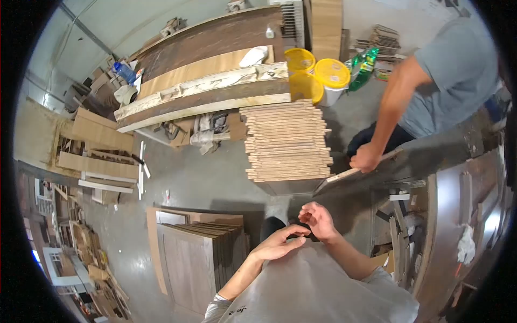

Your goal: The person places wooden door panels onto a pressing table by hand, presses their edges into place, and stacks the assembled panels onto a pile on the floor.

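Observation:
My left hand [281, 243] is in front of my chest, its fingers bent loosely and apart from the thumb. Just right of it and a little higher is my right hand [319, 220], with curled, separated fingers. The hands are close together, and I see nothing in either. Ahead of them rises a tall stack of wooden panels [288, 145], edges facing me. A co-worker's hand [367, 157] grips the edge of a single panel [344, 175] at the stack's right side. Left of my hands, several brown cabinet doors [188, 264] stand leaning together.
A long workbench [215, 46] with a pale board on it stands at the back. Yellow-lidded buckets [332, 74] sit beside it. The co-worker [452, 75] bends over at the right. Wood scraps [398, 231] are at lower right, and boards [102, 145] stand at left.

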### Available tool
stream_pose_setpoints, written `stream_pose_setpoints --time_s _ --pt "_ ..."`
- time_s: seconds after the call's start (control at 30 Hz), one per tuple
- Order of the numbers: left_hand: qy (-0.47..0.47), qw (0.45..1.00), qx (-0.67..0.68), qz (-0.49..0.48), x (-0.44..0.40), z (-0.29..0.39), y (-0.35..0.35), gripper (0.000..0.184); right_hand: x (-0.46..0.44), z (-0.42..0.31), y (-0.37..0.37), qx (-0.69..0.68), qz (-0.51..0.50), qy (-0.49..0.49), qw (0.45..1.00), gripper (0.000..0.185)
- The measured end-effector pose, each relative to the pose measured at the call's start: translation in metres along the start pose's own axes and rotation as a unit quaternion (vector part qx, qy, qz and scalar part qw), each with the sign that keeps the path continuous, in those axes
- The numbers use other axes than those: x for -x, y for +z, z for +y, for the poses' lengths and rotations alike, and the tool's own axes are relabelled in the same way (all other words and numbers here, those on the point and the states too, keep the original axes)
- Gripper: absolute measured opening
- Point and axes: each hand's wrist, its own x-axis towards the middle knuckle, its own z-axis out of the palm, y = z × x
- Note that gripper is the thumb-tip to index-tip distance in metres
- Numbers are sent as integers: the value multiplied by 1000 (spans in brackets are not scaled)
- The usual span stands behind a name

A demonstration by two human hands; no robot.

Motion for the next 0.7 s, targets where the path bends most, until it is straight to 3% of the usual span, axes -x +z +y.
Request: stream_pose_setpoints --time_s 0.13,0.27,0.37,0.43,0.47,0.53,0.6,0.67,0.7 --pt "4 999 40 34 -19 -3 -43 34 -49 0 26 49 -27 9 998 34" --pt "4 999 46 10 -49 -8 -107 32 -88 -6 51 63 43 10 997 36" --pt "10 999 -18 -27 -73 6 -168 27 -120 5 61 45 152 -2 987 33" --pt "-25 998 18 -60 -88 -6 -223 26 -136 20 74 -3 242 -25 970 31" --pt "13 997 -49 -53 -93 10 -246 23 -138 20 87 -11 285 -33 958 30" --pt "-12 999 21 -23 -103 23 -299 21 -131 22 106 -40 352 -68 932 30" --pt "-68 997 -26 12 -117 53 -346 22 -124 32 120 -23 357 -132 925 31" --pt "-8 979 -205 -5 -142 57 -399 26 -121 49 127 -4 375 -173 911 32" --pt "23 979 -200 13 -156 51 -422 24 -120 55 132 -19 385 -181 905 32"
